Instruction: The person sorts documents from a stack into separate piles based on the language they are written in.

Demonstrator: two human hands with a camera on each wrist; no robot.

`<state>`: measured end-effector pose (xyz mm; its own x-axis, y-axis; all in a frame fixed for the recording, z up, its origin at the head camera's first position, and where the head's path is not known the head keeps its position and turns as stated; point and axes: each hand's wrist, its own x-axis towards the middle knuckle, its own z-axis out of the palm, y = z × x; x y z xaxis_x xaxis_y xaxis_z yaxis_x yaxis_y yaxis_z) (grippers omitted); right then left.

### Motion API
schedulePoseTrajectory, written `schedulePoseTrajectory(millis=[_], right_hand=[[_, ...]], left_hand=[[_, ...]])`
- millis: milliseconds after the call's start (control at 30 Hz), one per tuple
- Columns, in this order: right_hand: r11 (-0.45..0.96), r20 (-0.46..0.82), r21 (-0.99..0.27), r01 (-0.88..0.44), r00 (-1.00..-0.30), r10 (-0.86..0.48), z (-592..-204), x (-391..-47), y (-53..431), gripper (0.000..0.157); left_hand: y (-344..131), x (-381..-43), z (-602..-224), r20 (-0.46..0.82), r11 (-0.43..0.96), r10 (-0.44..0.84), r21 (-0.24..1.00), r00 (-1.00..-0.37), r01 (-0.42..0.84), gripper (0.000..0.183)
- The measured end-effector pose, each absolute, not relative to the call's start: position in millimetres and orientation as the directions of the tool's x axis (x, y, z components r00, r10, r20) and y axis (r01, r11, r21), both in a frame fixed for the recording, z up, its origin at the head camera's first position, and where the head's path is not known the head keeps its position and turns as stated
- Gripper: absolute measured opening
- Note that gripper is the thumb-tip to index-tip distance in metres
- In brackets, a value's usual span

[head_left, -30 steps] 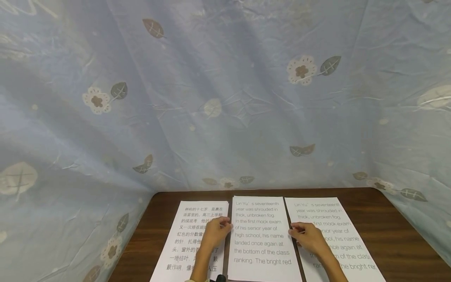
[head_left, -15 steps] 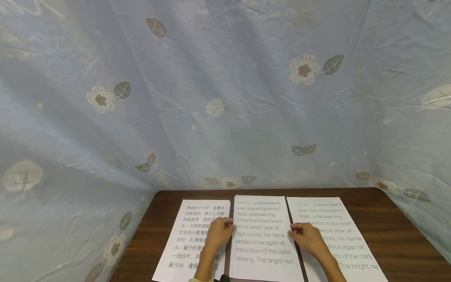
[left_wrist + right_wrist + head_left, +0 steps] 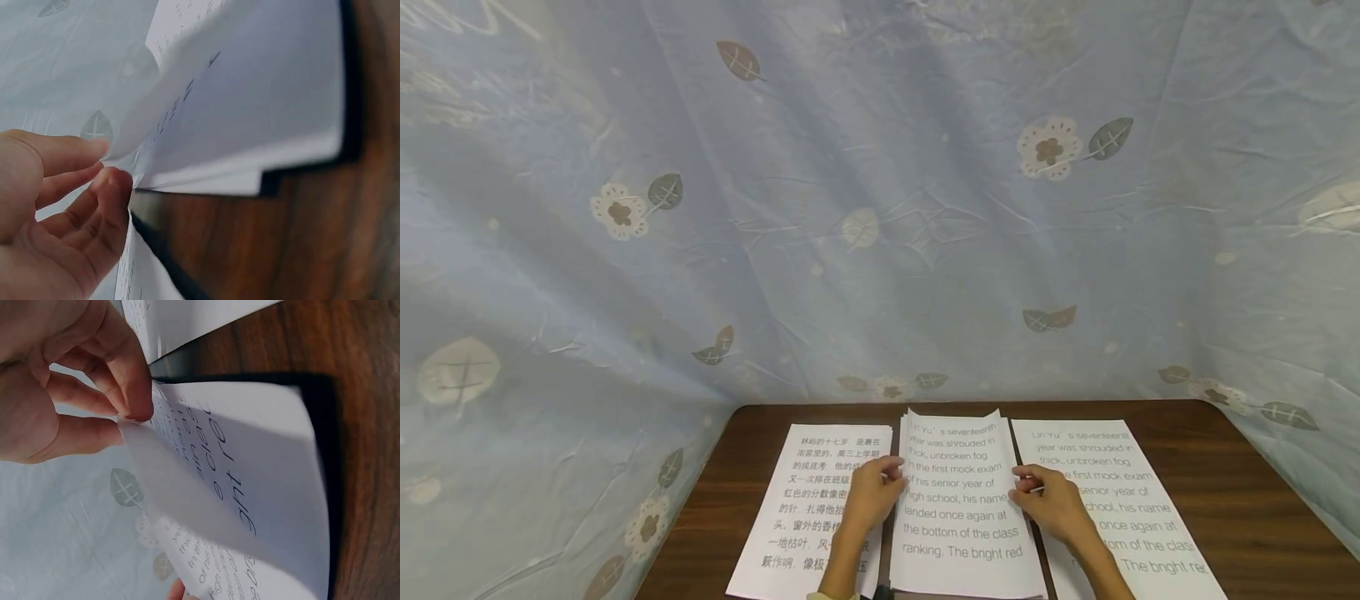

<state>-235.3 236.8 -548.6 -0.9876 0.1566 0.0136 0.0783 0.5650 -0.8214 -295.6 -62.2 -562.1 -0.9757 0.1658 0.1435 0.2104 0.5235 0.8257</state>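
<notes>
A printed sheet of paper (image 3: 958, 508) with English text is lifted off the middle stack, its far corners curling up. My left hand (image 3: 874, 493) pinches its left edge between thumb and fingers, and the left wrist view shows the sheet (image 3: 250, 94) bowing up from the pages beneath. At the opposite edge my right hand (image 3: 1051, 502) grips it likewise; in the right wrist view the thumb and fingertips of that hand (image 3: 81, 387) meet on the raised edge of the sheet (image 3: 250, 437).
A stack with Chinese text (image 3: 775, 533) lies left of the middle one, under the left forearm. Another English stack (image 3: 1150, 533) lies to the right, under the right forearm. Dark wooden table (image 3: 1240, 483) shows around them; a patterned blue curtain (image 3: 925, 317) hangs behind.
The top middle sheet lay flat before; now both hands have raised it slightly, and its far corners stick up above the stack. The view has shifted slightly.
</notes>
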Motion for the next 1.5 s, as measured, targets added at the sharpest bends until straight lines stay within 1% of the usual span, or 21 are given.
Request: schedulePoseTrajectory(millis=[100,333,567,933,1100,1300,1500], right_hand=[[0.522,-0.009,-0.847,0.094,-0.986,0.164,-548.7,-234.6,235.3,0.042],[0.484,-0.037,-0.866,0.128,-0.981,0.192,-547.1,-234.8,238.1,0.043],[0.455,-0.053,-0.881,0.129,-0.983,0.176,-541.3,-234.0,241.2,0.045],[0.456,-0.053,-0.880,0.134,-0.981,0.186,-546.2,-235.4,240.6,0.045],[0.461,-0.049,-0.878,0.128,-0.983,0.179,-545.2,-235.2,244.8,0.046],[0.464,-0.050,-0.877,0.122,-0.985,0.164,-543.5,-233.5,257.7,0.048],[0.479,-0.061,-0.867,0.134,-0.984,0.165,-546.7,-228.6,280.2,0.051]], left_hand=[[-61.1,-294.7,-562.7,0.154,0.506,0.156,0.836,-0.976,0.213,0.037],[-65.7,-297.4,-561.3,0.158,0.498,0.123,0.844,-0.980,0.199,0.038],[-70.8,-299.6,-555.4,0.163,0.456,0.102,0.869,-0.981,0.192,0.036],[-69.9,-295.7,-551.9,0.172,0.454,0.092,0.869,-0.981,0.195,0.036],[-66.2,-296.1,-555.1,0.156,0.426,0.095,0.886,-0.983,0.182,0.036],[-55.7,-294.9,-558.7,0.148,0.373,0.101,0.911,-0.984,0.175,0.037],[-36.7,-291.1,-561.5,0.131,0.351,0.112,0.922,-0.985,0.162,0.037]])
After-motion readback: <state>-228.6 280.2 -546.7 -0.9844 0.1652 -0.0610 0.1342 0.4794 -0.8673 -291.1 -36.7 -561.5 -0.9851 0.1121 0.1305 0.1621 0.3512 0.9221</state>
